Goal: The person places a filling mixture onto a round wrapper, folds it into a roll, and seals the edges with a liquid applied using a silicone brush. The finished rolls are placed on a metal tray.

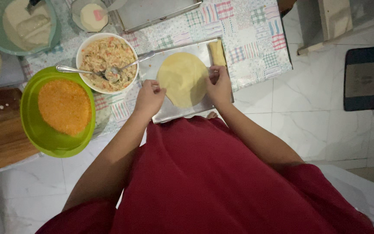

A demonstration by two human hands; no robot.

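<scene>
**Both hands on a round wrapper over a metal tray**

Head view: A pale yellow wrapper [183, 79], thin and round, lies flat on a metal tray [169, 113] at centre frame, a little above the middle. The left hand [149, 98] sits at the wrapper's left edge, fingers curled and pinching the rim between thumb and fingertips. The right hand [218, 85] holds the right edge the same way, fingertips pressed together on the rim. A finished roll [217, 53] lies at the tray's upper right corner, just beside the wrapper.

Left of the tray stands a white bowl [83, 48] of shredded filling with two spoons [131, 64] resting in it. At lower left of that, a green bowl [35, 130] holds orange crumbs [64, 106]. A teal bowl [53, 30] of pale batter fills the upper left corner, and a small glass [76, 9] of cream paste stands at top centre-left. A patchwork cloth [247, 39] covers the floor beneath; a wooden board [1, 138] lies at the left edge. A red garment [213, 182] fills the lower frame.
</scene>
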